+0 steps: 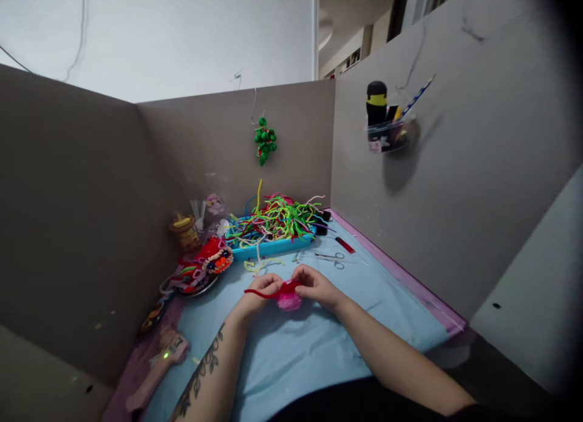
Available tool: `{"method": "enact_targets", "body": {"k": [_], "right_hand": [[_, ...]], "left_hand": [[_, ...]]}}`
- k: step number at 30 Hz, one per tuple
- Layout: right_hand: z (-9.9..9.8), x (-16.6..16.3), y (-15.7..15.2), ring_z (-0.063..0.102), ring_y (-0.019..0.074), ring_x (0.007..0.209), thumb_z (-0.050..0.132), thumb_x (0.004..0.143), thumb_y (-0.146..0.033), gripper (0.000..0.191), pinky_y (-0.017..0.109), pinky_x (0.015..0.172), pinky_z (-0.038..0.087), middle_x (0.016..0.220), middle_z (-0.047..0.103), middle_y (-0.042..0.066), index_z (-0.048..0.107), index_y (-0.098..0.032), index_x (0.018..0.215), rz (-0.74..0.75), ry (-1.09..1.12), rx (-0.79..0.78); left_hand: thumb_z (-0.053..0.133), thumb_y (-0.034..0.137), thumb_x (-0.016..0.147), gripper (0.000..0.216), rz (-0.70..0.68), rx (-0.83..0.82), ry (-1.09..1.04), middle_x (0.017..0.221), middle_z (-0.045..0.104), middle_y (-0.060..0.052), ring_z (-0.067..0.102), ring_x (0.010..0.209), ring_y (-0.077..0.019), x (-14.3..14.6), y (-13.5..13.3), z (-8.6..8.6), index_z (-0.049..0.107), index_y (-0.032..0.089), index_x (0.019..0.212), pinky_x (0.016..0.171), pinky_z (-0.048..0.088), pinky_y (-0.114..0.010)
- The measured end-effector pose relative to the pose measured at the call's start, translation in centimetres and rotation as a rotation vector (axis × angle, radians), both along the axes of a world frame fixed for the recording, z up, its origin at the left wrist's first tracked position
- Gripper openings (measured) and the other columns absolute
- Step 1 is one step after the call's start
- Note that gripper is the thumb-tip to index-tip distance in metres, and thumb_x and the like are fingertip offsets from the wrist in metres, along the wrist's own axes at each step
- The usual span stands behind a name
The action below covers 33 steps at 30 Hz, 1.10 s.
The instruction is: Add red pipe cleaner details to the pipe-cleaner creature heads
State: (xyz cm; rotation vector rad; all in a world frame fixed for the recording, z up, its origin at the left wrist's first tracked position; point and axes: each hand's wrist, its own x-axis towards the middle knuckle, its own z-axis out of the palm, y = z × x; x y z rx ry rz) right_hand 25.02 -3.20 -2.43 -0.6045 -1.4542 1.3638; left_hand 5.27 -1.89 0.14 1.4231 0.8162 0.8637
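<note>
My left hand [262,290] and my right hand [319,286] are close together over the light blue table cover [291,355]. Both pinch a red pipe cleaner [273,293] whose free end sticks out to the left past my left hand. Under and between the hands sits a small pink fuzzy piece [289,301], touching the red pipe cleaner. My fingers are curled closed on both hands.
A blue tray [273,247] heaped with coloured pipe cleaners stands at the back. Scissors [331,259] lie right of it, finished fuzzy figures on a plate [203,267] to the left. A pink tool [159,364] lies near left. Grey partition walls enclose the desk; a green ornament [265,141] hangs behind.
</note>
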Motion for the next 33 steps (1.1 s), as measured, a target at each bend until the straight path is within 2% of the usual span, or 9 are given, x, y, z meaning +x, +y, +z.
{"method": "enact_targets", "body": {"k": [3,8,13,18,23,26,28,30,33], "right_hand": [[-0.1,-0.1,0.0,0.049,0.0121,0.067,0.078,0.065,-0.035,0.033,0.024,0.063,0.037,0.075,0.054,-0.002,0.056,-0.018,0.083,-0.032,0.005,-0.023],[0.3,-0.1,0.0,0.049,0.0117,0.065,0.078,0.065,-0.034,0.032,0.024,0.061,0.036,0.072,0.054,-0.003,0.055,-0.019,0.080,-0.069,0.047,-0.052],[0.2,-0.3,0.1,0.049,0.0115,0.065,0.075,0.068,-0.037,0.031,0.023,0.060,0.035,0.073,0.055,-0.003,0.055,-0.018,0.082,-0.068,0.043,-0.067],[0.1,-1.0,-0.3,0.048,0.0097,0.060,0.078,0.066,-0.036,0.034,0.022,0.057,0.034,0.070,0.054,-0.004,0.053,-0.018,0.080,-0.026,0.070,-0.123],[0.1,-1.2,-0.5,0.043,0.0079,0.055,0.078,0.065,-0.033,0.035,0.020,0.053,0.030,0.065,0.049,-0.006,0.050,-0.019,0.080,-0.053,0.098,-0.103],[0.0,-1.1,-0.5,0.045,0.0088,0.056,0.078,0.066,-0.033,0.035,0.021,0.054,0.032,0.066,0.051,-0.006,0.049,-0.020,0.081,-0.047,0.087,-0.086],[0.0,-0.9,-0.4,0.050,0.0112,0.062,0.077,0.067,-0.036,0.035,0.023,0.059,0.037,0.071,0.054,-0.004,0.049,-0.021,0.082,-0.046,0.077,-0.063],[-0.1,-0.7,-0.2,0.056,0.0168,0.081,0.075,0.068,-0.043,0.039,0.028,0.072,0.042,0.089,0.058,0.001,0.053,-0.022,0.092,-0.084,0.067,-0.011],[-0.4,-0.4,0.2,0.039,0.0266,0.126,0.072,0.066,-0.054,0.063,0.042,0.098,0.034,0.131,0.044,0.008,0.047,-0.027,0.118,-0.171,0.069,0.015]], "left_hand": [[0.072,0.041,0.069,0.030,-0.013,0.006,0.003,0.060,0.056,0.001,0.046,0.057,-0.0103,-0.1,0.1,-0.2,0.062,0.013,0.068,0.058,0.032,-0.023],[0.073,0.042,0.069,0.032,-0.154,0.019,0.009,0.066,0.060,-0.002,0.049,0.060,-0.0116,-0.2,0.3,-0.8,0.065,0.011,0.076,0.059,0.034,-0.023],[0.072,0.041,0.070,0.031,-0.098,0.028,0.030,0.060,0.058,0.000,0.046,0.056,-0.0104,0.1,0.2,-0.9,0.065,0.011,0.070,0.057,0.033,-0.023],[0.071,0.040,0.070,0.030,-0.153,0.046,0.075,0.059,0.057,-0.001,0.046,0.055,-0.0106,0.4,-0.1,-0.4,0.066,0.010,0.067,0.057,0.032,-0.023],[0.078,0.035,0.063,0.027,-0.065,-0.011,0.032,0.056,0.058,0.000,0.047,0.053,-0.0101,0.5,-0.3,-0.6,0.065,0.012,0.065,0.054,0.033,-0.022],[0.078,0.036,0.062,0.028,-0.080,-0.054,0.039,0.053,0.057,0.001,0.044,0.048,-0.0081,0.4,-0.2,-0.9,0.064,0.011,0.064,0.050,0.030,-0.021],[0.079,0.036,0.062,0.029,-0.084,-0.065,0.014,0.054,0.058,0.000,0.045,0.048,-0.0080,0.3,0.1,-1.2,0.065,0.011,0.066,0.049,0.030,-0.021],[0.079,0.034,0.062,0.028,-0.016,-0.050,-0.084,0.058,0.059,0.000,0.048,0.052,-0.0089,0.3,0.3,-1.2,0.065,0.011,0.067,0.053,0.035,-0.021],[0.078,0.033,0.066,0.025,0.140,-0.048,-0.331,0.071,0.063,0.000,0.056,0.065,-0.0115,0.3,0.5,-0.8,0.063,0.014,0.074,0.067,0.044,-0.024]]}}
